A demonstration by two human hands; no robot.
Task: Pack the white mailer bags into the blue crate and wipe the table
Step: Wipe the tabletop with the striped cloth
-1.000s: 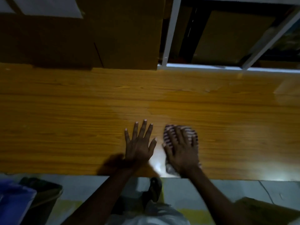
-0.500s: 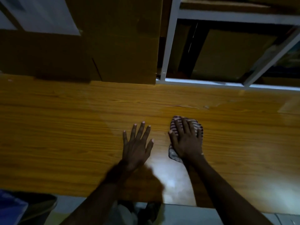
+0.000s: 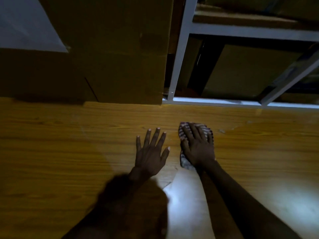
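Right hand pushed striped cloth forward, from near edge of counter to spot closer to far edge and shelf frame. Left hand slid forward alongside, flat. View tilted forward: floor and near counter edge gone from sight.

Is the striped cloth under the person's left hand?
No, the striped cloth lies under the right hand, while the left hand rests flat with spread fingers directly on the wooden table.
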